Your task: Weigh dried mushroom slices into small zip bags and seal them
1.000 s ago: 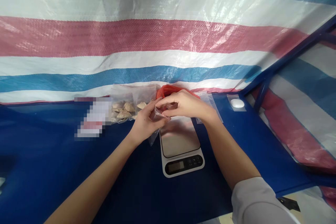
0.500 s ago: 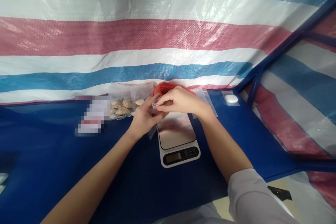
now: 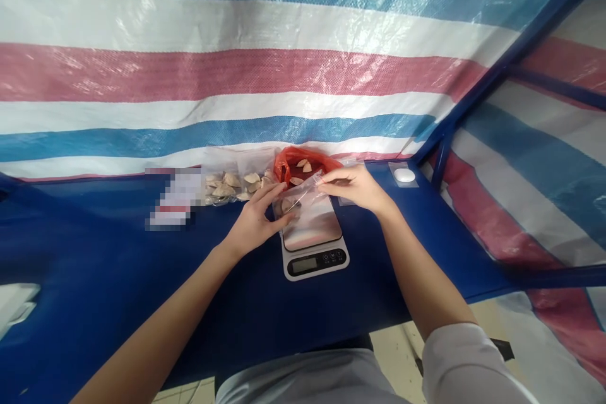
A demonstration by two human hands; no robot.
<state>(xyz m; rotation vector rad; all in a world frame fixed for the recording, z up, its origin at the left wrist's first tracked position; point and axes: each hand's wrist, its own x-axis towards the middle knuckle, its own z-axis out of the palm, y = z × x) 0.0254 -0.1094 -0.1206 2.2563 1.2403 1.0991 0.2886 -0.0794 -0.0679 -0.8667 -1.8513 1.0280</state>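
A clear plastic zip bag [image 3: 310,190] is stretched between my two hands, above the back of a white digital kitchen scale [image 3: 318,230]. My left hand [image 3: 253,221] grips its left side, where a brownish piece shows through the plastic near my thumb. With fingertips pinched, my right hand [image 3: 355,186] holds the bag's upper right edge. Just behind sits an open red plastic bag [image 3: 283,167] with a few tan, wedge-shaped pieces [image 3: 305,166] in it. Two clear bags of similar pieces, one farther left [image 3: 221,186] and one nearer [image 3: 252,184], lie beside my left hand.
Everything rests on a blue table [image 3: 118,284] against a striped plastic sheet [image 3: 227,72]. A white oval thing [image 3: 404,175] lies on a small clear bag at right. A pixelated paper [image 3: 176,199] is at left. Blue frame bars [image 3: 442,161] rise on the right.
My hands have drawn apart, the right one moving rightward, and the clear bag now spreads between them. The red bag's contents have come into sight. The camera view has shifted slightly.
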